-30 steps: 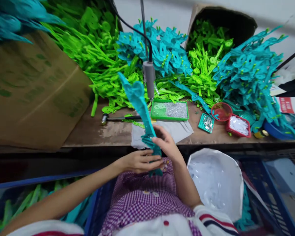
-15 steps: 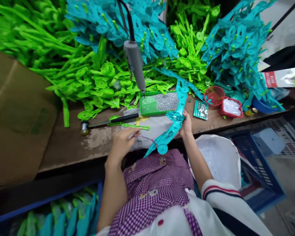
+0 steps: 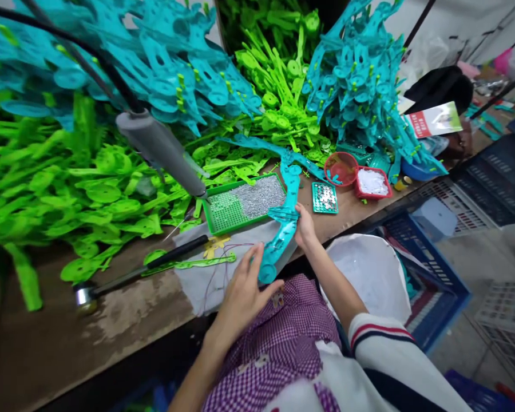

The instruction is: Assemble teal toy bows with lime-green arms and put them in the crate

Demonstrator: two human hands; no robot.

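A long curved turquoise plastic piece (image 3: 289,197), shaped like a toy bow, is held upright over the table edge by my right hand (image 3: 305,230), its fingers closed on the middle of the piece. My left hand (image 3: 244,289) lies against or just beside the lower end, with fingers stretched and thumb apart; whether it touches cannot be made out. Left of it, a slim green plastic strip (image 3: 206,261) and thin dark red wires (image 3: 214,280) rest on a grey cloth (image 3: 193,286). A black-handled hammer (image 3: 178,254) lies alongside.
A hanging grey electric screwdriver (image 3: 163,151) points at a green tray of small screws (image 3: 261,197). Small metal discs fill a teal tray (image 3: 325,198); red containers (image 3: 372,183) stand beyond. Heaps of green parts (image 3: 90,189) and turquoise shells (image 3: 360,80) crowd the back. A white-lined bin (image 3: 369,274) stands below.
My left hand has left the green strip and wires and moved to the turquoise piece's lower end, fingers spreading. My right hand keeps its hold. The view has turned right.
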